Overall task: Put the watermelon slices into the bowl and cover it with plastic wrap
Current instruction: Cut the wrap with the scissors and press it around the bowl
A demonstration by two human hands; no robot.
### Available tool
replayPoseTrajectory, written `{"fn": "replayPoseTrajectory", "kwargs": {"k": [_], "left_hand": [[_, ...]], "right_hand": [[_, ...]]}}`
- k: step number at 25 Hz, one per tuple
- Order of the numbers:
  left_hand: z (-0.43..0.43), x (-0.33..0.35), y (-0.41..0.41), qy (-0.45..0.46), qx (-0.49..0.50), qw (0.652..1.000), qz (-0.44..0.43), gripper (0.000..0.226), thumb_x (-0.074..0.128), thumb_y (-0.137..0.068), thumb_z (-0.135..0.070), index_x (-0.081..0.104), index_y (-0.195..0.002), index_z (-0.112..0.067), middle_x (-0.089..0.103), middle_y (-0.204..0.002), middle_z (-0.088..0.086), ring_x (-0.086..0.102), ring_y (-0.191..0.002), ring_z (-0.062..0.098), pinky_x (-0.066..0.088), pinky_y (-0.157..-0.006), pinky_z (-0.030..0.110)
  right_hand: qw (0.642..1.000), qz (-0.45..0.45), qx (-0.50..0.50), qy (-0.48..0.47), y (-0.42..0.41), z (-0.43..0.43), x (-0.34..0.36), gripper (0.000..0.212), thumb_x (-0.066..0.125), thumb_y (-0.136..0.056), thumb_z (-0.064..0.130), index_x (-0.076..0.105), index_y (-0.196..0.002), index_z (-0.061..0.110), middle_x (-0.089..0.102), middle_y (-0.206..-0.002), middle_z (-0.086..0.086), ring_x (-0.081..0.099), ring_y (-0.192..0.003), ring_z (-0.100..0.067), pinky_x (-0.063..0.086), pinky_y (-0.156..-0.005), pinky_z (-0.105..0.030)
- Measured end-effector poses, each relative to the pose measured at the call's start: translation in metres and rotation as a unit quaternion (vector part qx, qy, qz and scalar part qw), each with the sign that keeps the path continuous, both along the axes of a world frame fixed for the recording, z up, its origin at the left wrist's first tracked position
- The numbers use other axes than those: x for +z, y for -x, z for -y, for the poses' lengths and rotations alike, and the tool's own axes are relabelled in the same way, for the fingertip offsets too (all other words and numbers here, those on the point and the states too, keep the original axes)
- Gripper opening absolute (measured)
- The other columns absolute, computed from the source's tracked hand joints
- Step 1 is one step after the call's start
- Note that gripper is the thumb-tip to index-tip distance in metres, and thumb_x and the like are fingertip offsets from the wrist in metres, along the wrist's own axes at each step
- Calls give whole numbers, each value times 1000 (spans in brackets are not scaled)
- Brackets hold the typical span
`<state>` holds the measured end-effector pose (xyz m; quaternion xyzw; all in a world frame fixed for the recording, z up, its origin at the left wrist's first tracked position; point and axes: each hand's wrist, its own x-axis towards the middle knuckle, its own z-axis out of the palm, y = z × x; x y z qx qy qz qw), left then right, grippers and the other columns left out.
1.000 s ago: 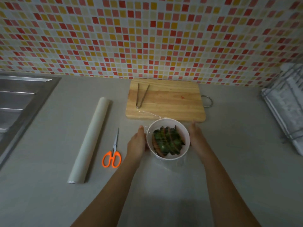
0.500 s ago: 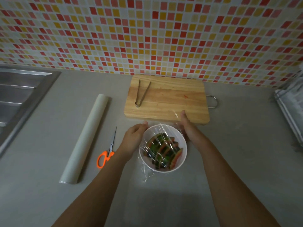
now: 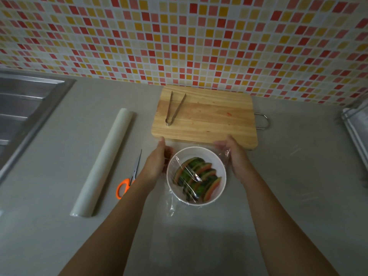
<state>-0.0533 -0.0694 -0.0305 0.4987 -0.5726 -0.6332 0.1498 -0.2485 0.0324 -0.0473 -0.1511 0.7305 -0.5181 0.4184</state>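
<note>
Watermelon slices (image 3: 199, 179) lie in the bowl (image 3: 201, 150) just before the cutting board (image 3: 205, 120), plastic wrap (image 3: 172, 208) stretched across. The right hand (image 3: 235, 158) grips its edge to pull it taut. The left hand (image 3: 156, 163) probably does likewise, its fingers hidden.

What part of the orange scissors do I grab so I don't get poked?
By the orange handle loops of the scissors, at the end nearest the person. The shut blades point away toward the wall, so reach from the near edge of the counter, on the side of the wrap roll; the left forearm crosses the other loop.
</note>
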Motion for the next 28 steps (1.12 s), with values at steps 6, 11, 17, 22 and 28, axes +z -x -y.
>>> {"fn": "replayPoseTrajectory", "kwargs": {"k": [6, 11, 17, 22, 28], "left_hand": [[-22, -8, -19, 55, -13, 998, 1, 54, 31, -100, -49, 69, -94, -12, 70, -91, 9, 67, -90, 27, 51, -88, 45], [-13, -4, -16, 76, -4, 996, 53, 55, 33, -99, -51, 67, -80, -13, 69, -78, 4, 65, -75, 19, 50, -68, 30], [-5, -12, -33, 66, 24, 997, 24, 48, 57, -93, -38, 42, -50, -21, 40, -47, -10, 38, -48, 10, 32, -51, 24], [-8, -15, -34, 29, 61, 998, 17, 40, 49, -97, -39, 55, -64, -19, 53, -52, -11, 47, -51, 9, 37, -49, 23], [-4, -7, -33, 61, 25, 998, 24, 39, 57, -93, -40, 70, -65, -15, 55, -47, -9, 48, -40, 1, 38, -42, 14]], "right_hand": [[986, -25, 153, -53, -2, 4, 9, 70, 42, -64, 83, 75, -85, 25, 75, -83, -5, 69, -82, -25, 49, -84, -40], [1000, 12, 16, 4, -8, 9, 10, 39, 51, -91, 40, 69, -62, 19, 63, -49, 8, 56, -55, -16, 46, -65, -32], [997, 59, -44, 19, -10, 7, 8, 39, 45, -95, 30, 65, -65, 16, 46, -39, 12, 39, -32, -1, 32, -46, -21], [996, 88, 5, -18, -6, 5, 13, 39, 49, -88, 47, 72, -74, 20, 39, -40, 12, 36, -35, -2, 28, -47, -22], [991, 20, 118, -61, -4, 3, 12, 41, 62, -68, 60, 77, -87, 26, 76, -93, -8, 70, -90, -30, 52, -86, -42]]}}
